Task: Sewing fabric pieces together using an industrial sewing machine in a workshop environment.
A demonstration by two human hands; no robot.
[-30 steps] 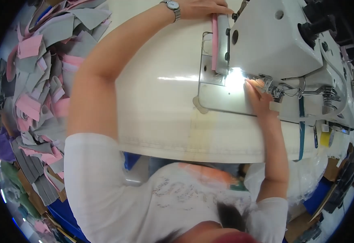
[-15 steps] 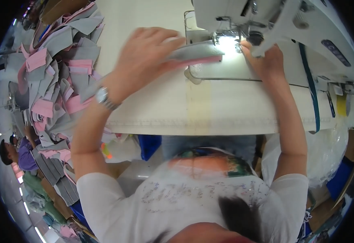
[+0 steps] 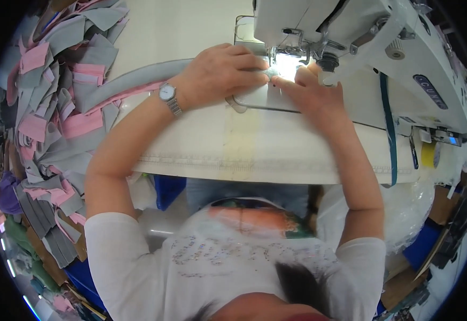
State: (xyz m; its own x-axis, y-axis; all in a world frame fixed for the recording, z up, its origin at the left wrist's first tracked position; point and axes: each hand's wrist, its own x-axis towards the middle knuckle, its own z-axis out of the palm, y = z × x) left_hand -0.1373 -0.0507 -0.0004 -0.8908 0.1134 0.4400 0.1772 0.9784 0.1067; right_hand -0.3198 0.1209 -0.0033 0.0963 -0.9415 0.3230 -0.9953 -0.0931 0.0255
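A long grey fabric strip with a pink edge point(image 3: 143, 73) runs from the pile at the left across the white table to the lit needle area of a sewing machine point(image 3: 345, 27). My left hand point(image 3: 220, 77), with a watch at the wrist, is closed over the strip, fingertips just left of the presser foot. Thumb and index finger of my right hand point(image 3: 319, 99) pinch the strip's end at the front of the needle; its other fingers curl beneath the machine head. Glare and my fingers hide the exact stitching spot.
A heap of grey and pink fabric strips point(image 3: 65, 80) covers the table's left side. A dark green band point(image 3: 387, 128) hangs over the front edge at right, near a yellow tape roll point(image 3: 429, 155). Clear plastic bags point(image 3: 399, 214) bulge below the table at right.
My left hand has moved right along the strip, towards the needle. My right hand has come left and forward from behind the needle to the strip's end. The whole view has shifted slightly.
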